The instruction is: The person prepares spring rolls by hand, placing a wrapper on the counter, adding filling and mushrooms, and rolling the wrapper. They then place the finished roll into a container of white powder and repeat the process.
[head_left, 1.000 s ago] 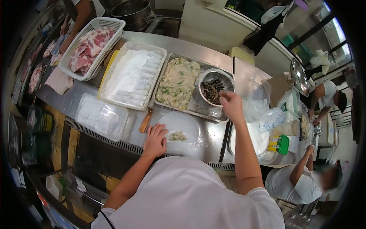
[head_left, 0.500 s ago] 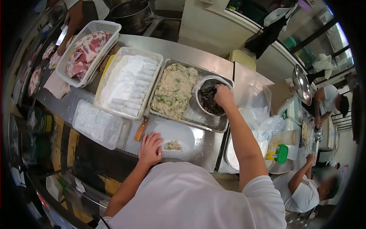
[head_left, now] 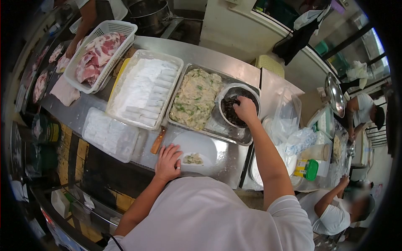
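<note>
One camera only, worn on the person's head, looking steeply down and forward over a white-shirted chest onto the counter (head_left: 201,50). It sits close: both hands fill the middle. A fisheye lens bends and darkens the edges, taking in co-workers at right.

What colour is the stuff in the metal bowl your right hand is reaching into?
Dark, almost black pieces in the metal bowl, seen in the head view under the right hand.

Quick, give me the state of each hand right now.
Left hand: open, flat on the round white wrapper beside a dab of filling.
Right hand: fingers curled into the round metal bowl of dark pieces; what it holds cannot be told.
</note>
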Demonstrator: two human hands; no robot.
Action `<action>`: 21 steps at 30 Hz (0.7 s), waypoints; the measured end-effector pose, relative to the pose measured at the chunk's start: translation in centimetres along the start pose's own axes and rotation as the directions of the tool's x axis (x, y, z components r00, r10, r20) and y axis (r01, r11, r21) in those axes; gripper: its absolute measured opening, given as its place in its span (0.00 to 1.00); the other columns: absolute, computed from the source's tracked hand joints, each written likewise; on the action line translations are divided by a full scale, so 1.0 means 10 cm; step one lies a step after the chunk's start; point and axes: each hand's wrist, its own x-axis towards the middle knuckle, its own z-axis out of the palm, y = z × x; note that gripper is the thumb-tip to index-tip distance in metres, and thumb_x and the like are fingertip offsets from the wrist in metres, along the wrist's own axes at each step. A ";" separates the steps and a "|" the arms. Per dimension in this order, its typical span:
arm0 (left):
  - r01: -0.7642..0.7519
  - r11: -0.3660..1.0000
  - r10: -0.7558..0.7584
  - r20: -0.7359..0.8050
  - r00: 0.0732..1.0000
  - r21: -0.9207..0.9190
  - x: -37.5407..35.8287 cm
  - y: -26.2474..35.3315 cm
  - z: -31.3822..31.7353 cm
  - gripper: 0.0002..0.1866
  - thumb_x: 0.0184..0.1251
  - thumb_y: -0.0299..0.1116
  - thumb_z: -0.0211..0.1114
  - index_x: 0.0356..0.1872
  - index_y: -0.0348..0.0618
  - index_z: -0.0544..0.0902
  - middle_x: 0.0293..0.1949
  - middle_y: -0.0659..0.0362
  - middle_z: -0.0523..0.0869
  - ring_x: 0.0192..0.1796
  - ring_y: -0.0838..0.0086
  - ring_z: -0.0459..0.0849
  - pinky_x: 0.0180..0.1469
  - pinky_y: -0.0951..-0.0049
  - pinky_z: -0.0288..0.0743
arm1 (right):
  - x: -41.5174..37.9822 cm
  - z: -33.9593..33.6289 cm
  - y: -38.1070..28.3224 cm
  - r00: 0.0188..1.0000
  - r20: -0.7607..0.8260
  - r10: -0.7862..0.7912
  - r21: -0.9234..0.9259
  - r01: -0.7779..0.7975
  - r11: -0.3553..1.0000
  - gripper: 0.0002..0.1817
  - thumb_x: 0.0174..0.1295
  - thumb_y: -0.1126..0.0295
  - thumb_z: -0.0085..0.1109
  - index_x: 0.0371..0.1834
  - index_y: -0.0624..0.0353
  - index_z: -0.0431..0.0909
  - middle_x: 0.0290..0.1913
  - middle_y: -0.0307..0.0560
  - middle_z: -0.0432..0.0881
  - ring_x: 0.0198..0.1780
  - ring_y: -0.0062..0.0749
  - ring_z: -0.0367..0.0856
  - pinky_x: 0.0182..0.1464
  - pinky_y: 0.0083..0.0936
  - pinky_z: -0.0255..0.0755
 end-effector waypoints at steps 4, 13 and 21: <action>-0.022 1.000 0.021 -0.010 1.000 -0.018 -0.02 -0.03 0.02 0.22 0.64 0.28 0.69 0.61 0.44 0.88 0.73 0.51 0.83 0.81 0.49 0.74 0.87 0.35 0.57 | -0.26 -0.03 -0.11 0.986 -0.158 0.049 0.184 -0.020 0.983 0.19 0.63 0.64 0.75 0.53 0.64 0.92 0.49 0.66 0.91 0.55 0.63 0.90 0.62 0.50 0.82; -0.040 0.999 0.039 -0.048 0.998 -0.016 -0.05 -0.04 0.04 0.22 0.63 0.27 0.69 0.61 0.44 0.88 0.74 0.52 0.83 0.81 0.50 0.74 0.87 0.36 0.57 | -1.27 -0.04 -0.67 0.992 -0.004 -0.128 0.301 0.124 0.946 0.14 0.68 0.64 0.77 0.45 0.66 0.92 0.46 0.62 0.87 0.49 0.61 0.87 0.54 0.48 0.81; -0.059 0.998 0.058 -0.057 0.997 -0.023 -0.05 -0.08 0.07 0.21 0.65 0.27 0.67 0.60 0.42 0.88 0.74 0.50 0.83 0.82 0.50 0.74 0.87 0.37 0.57 | -2.29 0.83 -1.17 0.918 0.160 -0.362 0.146 0.341 0.929 0.06 0.68 0.72 0.69 0.41 0.63 0.92 0.46 0.58 0.85 0.53 0.55 0.84 0.57 0.48 0.81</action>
